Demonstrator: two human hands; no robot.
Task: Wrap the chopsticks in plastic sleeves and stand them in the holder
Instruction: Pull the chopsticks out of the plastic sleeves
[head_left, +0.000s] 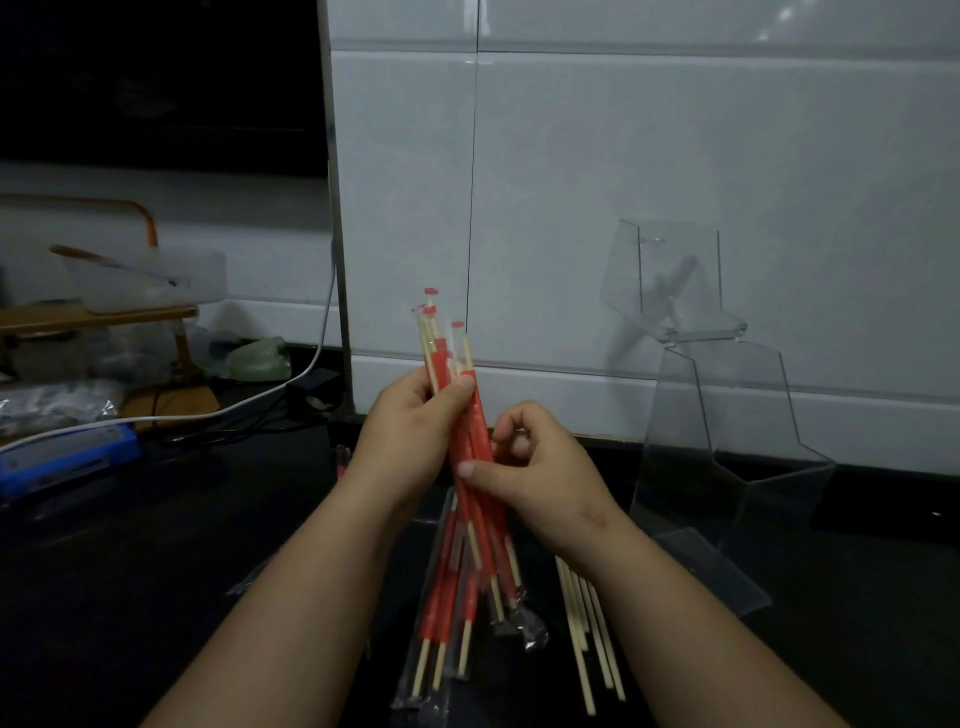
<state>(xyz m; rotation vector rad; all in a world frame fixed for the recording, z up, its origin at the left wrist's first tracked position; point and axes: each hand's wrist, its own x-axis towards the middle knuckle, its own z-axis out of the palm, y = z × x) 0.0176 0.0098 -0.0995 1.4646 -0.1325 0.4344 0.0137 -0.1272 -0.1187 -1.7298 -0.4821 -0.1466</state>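
Red-printed plastic sleeves already cover the chopstick bundle (470, 431) held left of the clear acrylic holder (722, 415), left hand (410, 415) fingers clamped round it, right hand (540, 467) pinching it lower, while bare chopsticks (587, 623) before the apparently empty holder await wrapping.

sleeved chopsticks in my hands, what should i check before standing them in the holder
1. Grip on sleeved chopsticks: left hand and right hand both hold them, ok.
2. Top ends level: staggered, not ok.
3. Holder upright: ok.
4. Holder's inside free: clear walls, dim light, cannot tell.
5. All pairs wrapped: bare chopsticks lie on the counter, not ok.
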